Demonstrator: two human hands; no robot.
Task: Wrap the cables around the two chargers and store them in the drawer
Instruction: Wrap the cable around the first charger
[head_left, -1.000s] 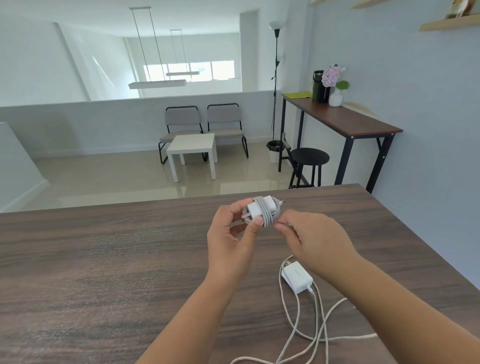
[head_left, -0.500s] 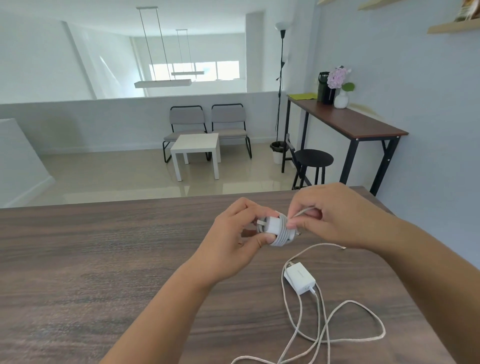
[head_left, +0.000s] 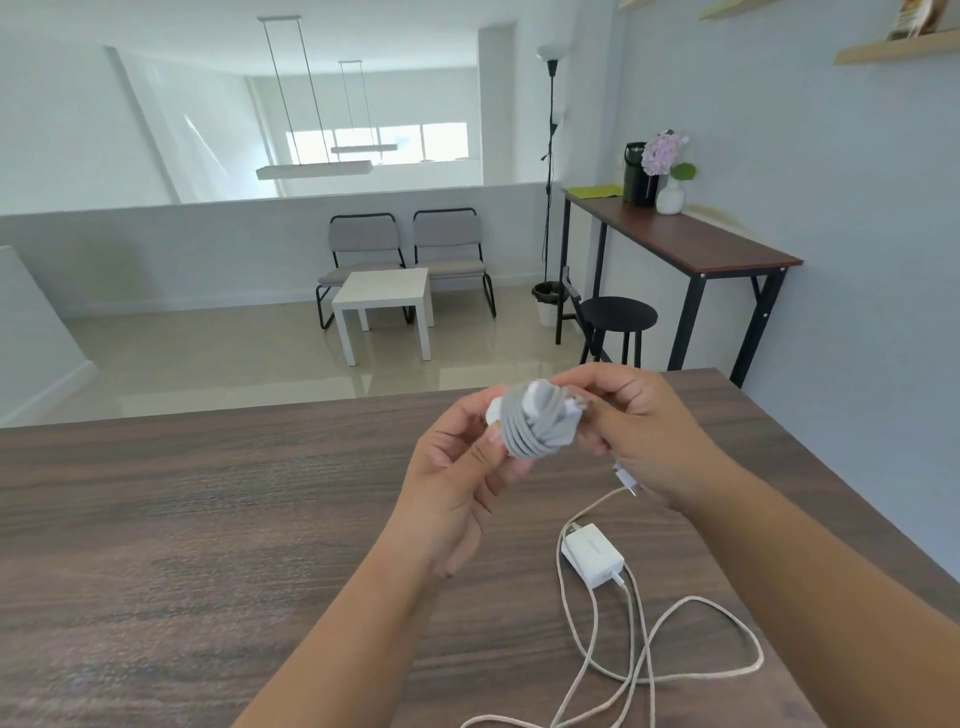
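I hold a white charger (head_left: 535, 423) with its grey cable wound round it above the dark wooden table (head_left: 208, 519). My left hand (head_left: 462, 467) grips the bundle from the left and below. My right hand (head_left: 641, 431) pinches the cable's plug end at the bundle's right side. A second white charger (head_left: 594, 555) lies on the table below my right wrist, its loose pale cable (head_left: 675, 654) sprawled in loops toward the near edge. No drawer is in view.
The table's far edge runs just behind my hands, and its right edge slants down at the right. Beyond are a black stool (head_left: 617, 317), a tall side table (head_left: 691, 244), a white low table (head_left: 387, 299) and two chairs.
The last stretch of cable has gone onto the bundle, which has turned in my hands and risen slightly. My right hand has closed in against its right side.
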